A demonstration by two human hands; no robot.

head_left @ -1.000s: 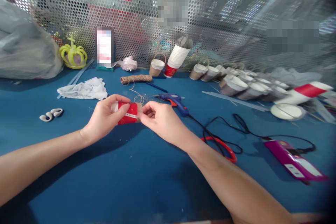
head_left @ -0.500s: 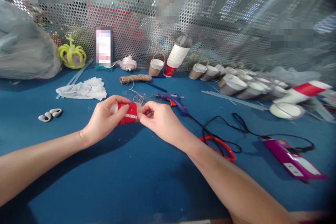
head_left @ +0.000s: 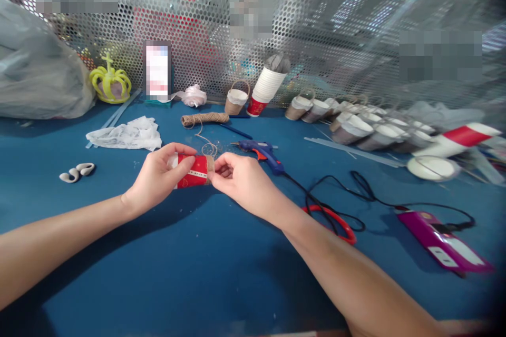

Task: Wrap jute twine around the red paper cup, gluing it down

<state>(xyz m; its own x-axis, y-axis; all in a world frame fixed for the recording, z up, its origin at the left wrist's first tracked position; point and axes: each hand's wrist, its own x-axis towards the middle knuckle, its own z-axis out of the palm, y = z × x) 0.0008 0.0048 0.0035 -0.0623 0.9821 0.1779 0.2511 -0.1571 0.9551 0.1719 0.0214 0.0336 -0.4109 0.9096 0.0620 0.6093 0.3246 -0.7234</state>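
A red paper cup [head_left: 192,175] lies sideways between my hands, a little above the table. My left hand [head_left: 160,171] is closed around its white-rimmed end. Twine [head_left: 211,164] is wound around the cup's other end, and the fingertips of my right hand [head_left: 237,176] are pinched against that end; whether they grip the twine or the cup's edge is hidden. A loose strand of twine [head_left: 205,139] runs back to the twine roll [head_left: 204,119]. Just beyond my right hand rests a blue glue gun [head_left: 263,154].
White crumpled fabric [head_left: 128,134] and scissors with white handles [head_left: 77,172] lie left. Behind are a stack of paper cups [head_left: 268,84] and a phone [head_left: 157,71]. Several twine-covered cups [head_left: 356,126] stand right, near a purple power strip [head_left: 443,242] with a black cord [head_left: 316,200].
The view has shifted very slightly. Both hands keep the same hold on the cup, with barely any motion of the fingers.
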